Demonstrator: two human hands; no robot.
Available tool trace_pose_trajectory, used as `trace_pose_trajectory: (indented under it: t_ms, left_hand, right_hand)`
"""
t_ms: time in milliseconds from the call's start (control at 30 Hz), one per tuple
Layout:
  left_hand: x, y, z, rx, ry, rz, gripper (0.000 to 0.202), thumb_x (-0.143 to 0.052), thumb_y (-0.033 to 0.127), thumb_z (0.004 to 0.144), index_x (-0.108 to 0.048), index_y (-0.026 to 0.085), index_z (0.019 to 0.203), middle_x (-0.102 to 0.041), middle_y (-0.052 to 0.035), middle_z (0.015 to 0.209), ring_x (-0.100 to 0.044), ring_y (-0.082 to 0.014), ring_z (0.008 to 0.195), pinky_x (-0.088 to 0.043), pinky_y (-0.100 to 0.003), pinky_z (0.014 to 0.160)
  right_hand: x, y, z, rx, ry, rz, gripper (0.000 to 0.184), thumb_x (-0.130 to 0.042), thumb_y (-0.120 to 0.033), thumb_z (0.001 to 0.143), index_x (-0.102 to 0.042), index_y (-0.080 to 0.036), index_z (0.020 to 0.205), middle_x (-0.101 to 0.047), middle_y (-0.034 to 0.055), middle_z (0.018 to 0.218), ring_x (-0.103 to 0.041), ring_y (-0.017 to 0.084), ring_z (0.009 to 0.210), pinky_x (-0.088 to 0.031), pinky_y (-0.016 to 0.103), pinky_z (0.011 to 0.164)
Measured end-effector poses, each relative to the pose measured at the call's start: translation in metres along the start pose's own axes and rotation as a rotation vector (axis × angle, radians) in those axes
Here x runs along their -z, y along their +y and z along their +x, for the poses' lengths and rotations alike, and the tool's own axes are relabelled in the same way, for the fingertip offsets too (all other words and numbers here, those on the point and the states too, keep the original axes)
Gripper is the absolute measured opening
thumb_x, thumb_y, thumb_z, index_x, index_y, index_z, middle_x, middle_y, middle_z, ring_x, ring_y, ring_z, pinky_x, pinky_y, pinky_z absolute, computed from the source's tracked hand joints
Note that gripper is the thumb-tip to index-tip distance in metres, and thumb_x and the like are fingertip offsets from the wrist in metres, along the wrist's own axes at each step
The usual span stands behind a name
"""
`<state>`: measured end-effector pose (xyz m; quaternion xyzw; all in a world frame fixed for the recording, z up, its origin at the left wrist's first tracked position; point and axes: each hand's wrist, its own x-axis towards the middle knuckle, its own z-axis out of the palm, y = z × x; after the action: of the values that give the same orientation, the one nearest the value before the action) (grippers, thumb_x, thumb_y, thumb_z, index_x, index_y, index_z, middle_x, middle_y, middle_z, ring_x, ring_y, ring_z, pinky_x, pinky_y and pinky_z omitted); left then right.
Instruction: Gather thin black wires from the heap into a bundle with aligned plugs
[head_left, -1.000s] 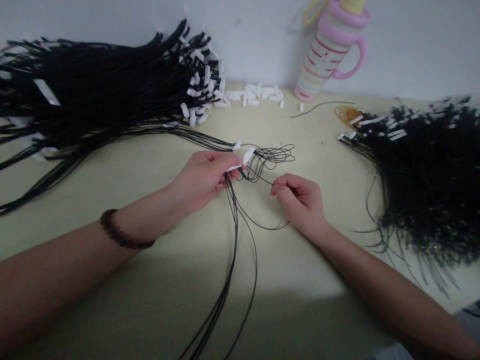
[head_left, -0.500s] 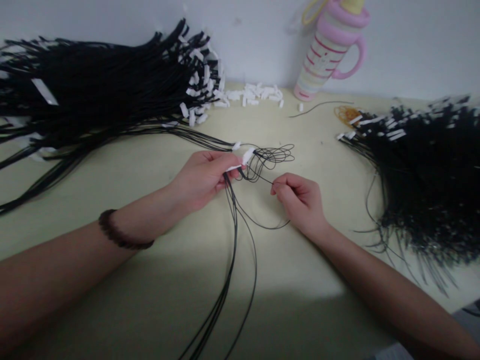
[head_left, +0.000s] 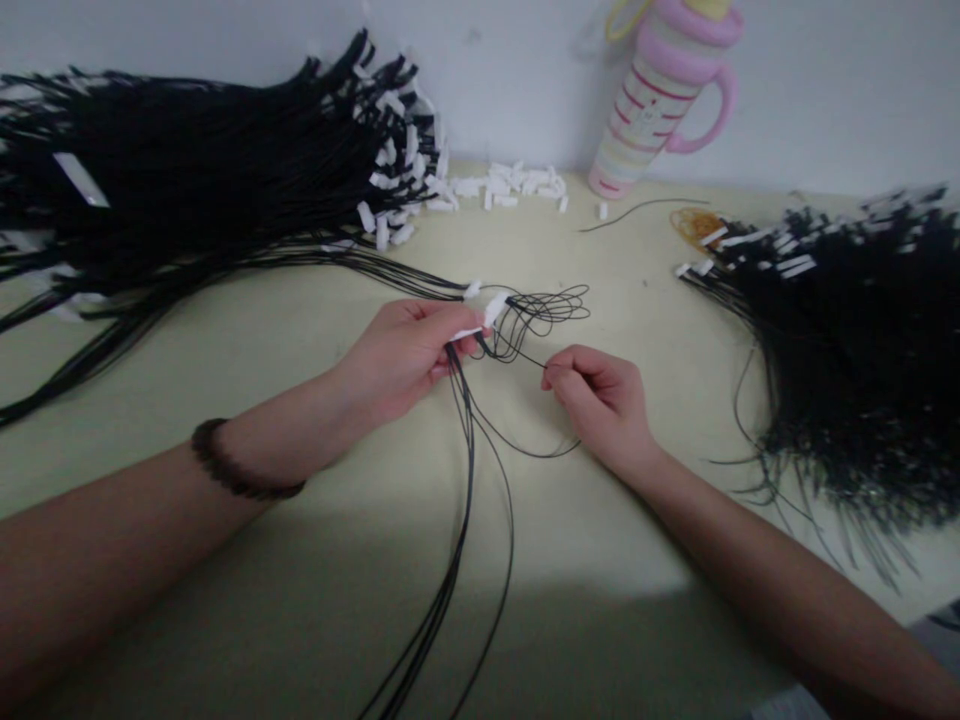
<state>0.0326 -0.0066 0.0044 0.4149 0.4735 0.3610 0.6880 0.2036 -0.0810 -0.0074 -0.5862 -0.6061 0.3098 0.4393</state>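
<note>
My left hand [head_left: 412, 355] pinches a small bundle of thin black wires between thumb and fingers, where a white tag [head_left: 495, 308] wraps them. Thin loops of the black wires [head_left: 555, 305] stick out to the right of the tag, and longer strands hang down toward me over the table. Just right of the loops, my right hand [head_left: 596, 400] is closed, thumb against forefinger, on one thin black wire [head_left: 525, 354] that runs taut back to the bundle. Another white tag [head_left: 472, 290] lies just beyond the left fingertips, at the end of more black wires.
A large heap of black wires [head_left: 187, 160] with white tags lies at back left, another heap [head_left: 862, 370] at right. Loose white pieces [head_left: 517, 183] lie along the wall. A pink handled tumbler [head_left: 645, 110] stands behind, near yellowish rubber bands [head_left: 691, 226] and a stray wire [head_left: 637, 208].
Both hands keep their grips in almost the same place. The view has shifted very slightly; the wires look unchanged.
</note>
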Motion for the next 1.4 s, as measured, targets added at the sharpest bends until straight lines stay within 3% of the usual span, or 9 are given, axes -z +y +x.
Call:
trace_pose_trajectory:
  t_ms: [133,300,433,567,733,867,1400]
  left_hand:
    - [0.002,-0.002,0.003,0.006,-0.005,-0.009,0.011,-0.066,0.017,0.066,-0.064,0.011,0.058,-0.057,-0.0029,0.056,-0.047,-0.0046,0.048,-0.033,-0.015,0.042]
    - [0.000,-0.001,0.002,-0.013,-0.010,-0.011,0.015,-0.063,0.014,0.070,-0.061,0.011,0.055,-0.054,-0.0006,0.053,-0.047,-0.0042,0.047,-0.031,-0.016,0.042]
    - [-0.003,0.003,0.000,0.016,0.019,-0.005,0.021,-0.062,0.014,0.074,-0.058,0.012,0.054,-0.051,0.0009,0.051,-0.044,-0.0025,0.044,-0.030,-0.016,0.042]
    - [-0.002,0.005,0.002,0.033,0.017,-0.089,0.023,-0.059,0.011,0.076,-0.056,0.012,0.053,-0.049,0.0024,0.050,-0.044,-0.0014,0.044,-0.031,-0.014,0.043]
    - [0.004,0.004,0.007,0.071,-0.050,-0.176,0.015,-0.061,0.012,0.074,-0.058,0.012,0.059,-0.051,0.0024,0.053,-0.044,-0.0017,0.046,-0.032,-0.013,0.041]
    - [0.006,0.004,0.009,0.089,-0.054,-0.195,0.012,-0.060,0.012,0.072,-0.057,0.011,0.061,-0.050,0.0031,0.055,-0.042,-0.0010,0.045,-0.032,-0.011,0.040]
    - [0.004,0.005,0.006,0.119,0.010,-0.163,0.008,-0.061,0.013,0.068,-0.058,0.011,0.061,-0.049,0.0035,0.049,-0.041,-0.0012,0.040,-0.031,-0.012,0.039]
  right_hand:
    - [-0.002,0.000,0.000,0.034,0.027,-0.035,0.017,-0.050,-0.019,0.078,-0.063,-0.015,0.066,-0.055,-0.0013,0.057,-0.044,0.008,0.052,-0.033,0.021,0.048]
    - [-0.004,-0.008,0.007,0.205,-0.022,-0.225,0.018,-0.049,-0.021,0.084,-0.066,-0.016,0.081,-0.063,0.0019,0.070,-0.052,0.011,0.061,-0.038,0.023,0.056]
    - [-0.009,-0.021,0.018,0.324,-0.105,-0.447,0.021,-0.047,-0.018,0.086,-0.065,-0.016,0.076,-0.059,0.0030,0.068,-0.053,0.013,0.065,-0.037,0.026,0.062]
    - [-0.016,-0.034,0.030,0.317,-0.116,-0.547,0.022,-0.049,-0.016,0.085,-0.063,-0.016,0.068,-0.052,0.0032,0.062,-0.051,0.014,0.065,-0.036,0.027,0.063]
    - [-0.019,-0.030,0.034,0.281,-0.018,-0.363,0.012,-0.053,-0.019,0.083,-0.062,-0.017,0.075,-0.055,0.0031,0.067,-0.054,0.015,0.070,-0.039,0.025,0.061]
    - [-0.020,-0.019,0.031,0.213,-0.013,-0.187,0.009,-0.055,-0.022,0.083,-0.061,-0.016,0.079,-0.059,0.0023,0.071,-0.057,0.013,0.069,-0.041,0.024,0.060]
    - [-0.026,-0.015,0.034,0.137,-0.014,-0.099,0.017,-0.049,-0.024,0.085,-0.060,-0.015,0.075,-0.057,-0.0004,0.062,-0.051,0.009,0.054,-0.037,0.022,0.053]
